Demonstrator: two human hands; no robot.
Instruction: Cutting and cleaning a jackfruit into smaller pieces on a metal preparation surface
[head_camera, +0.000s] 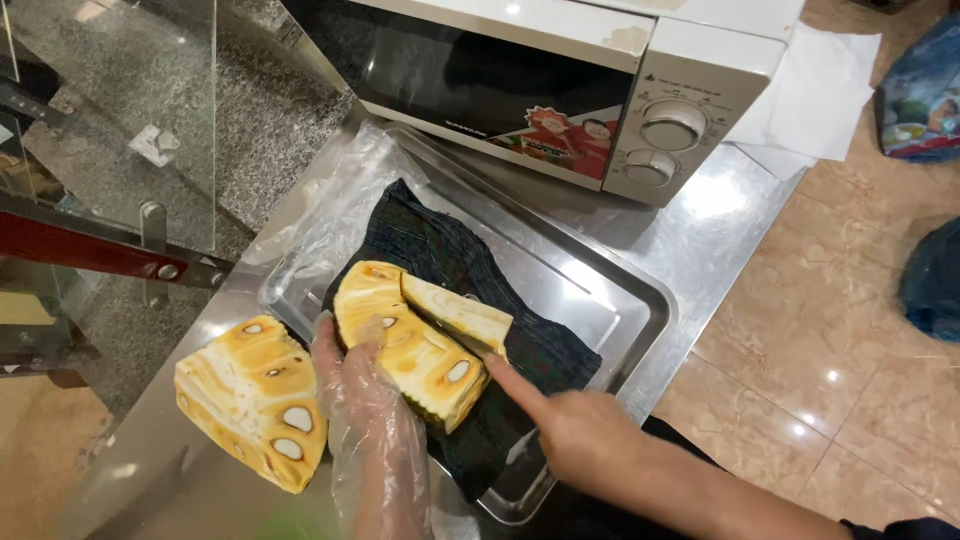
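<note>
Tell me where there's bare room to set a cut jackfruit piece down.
Bare steel tray shows between the dark cloth and the microwave; bare counter lies right of the tray. It is crowded around the jackfruit piece, where both hands work, and the wedge.

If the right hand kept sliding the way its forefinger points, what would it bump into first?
Probably the pale core wedge of the jackfruit piece on the dark cloth: the right hand points up-left at it, fingertip already near. Depth is uncertain.

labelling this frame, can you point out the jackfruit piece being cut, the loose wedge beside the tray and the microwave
jackfruit piece being cut (425, 365), head view, yellow cut face
loose wedge (255, 400), head view, middle of its cut face
microwave (480, 75), head view, dark door glass
</note>
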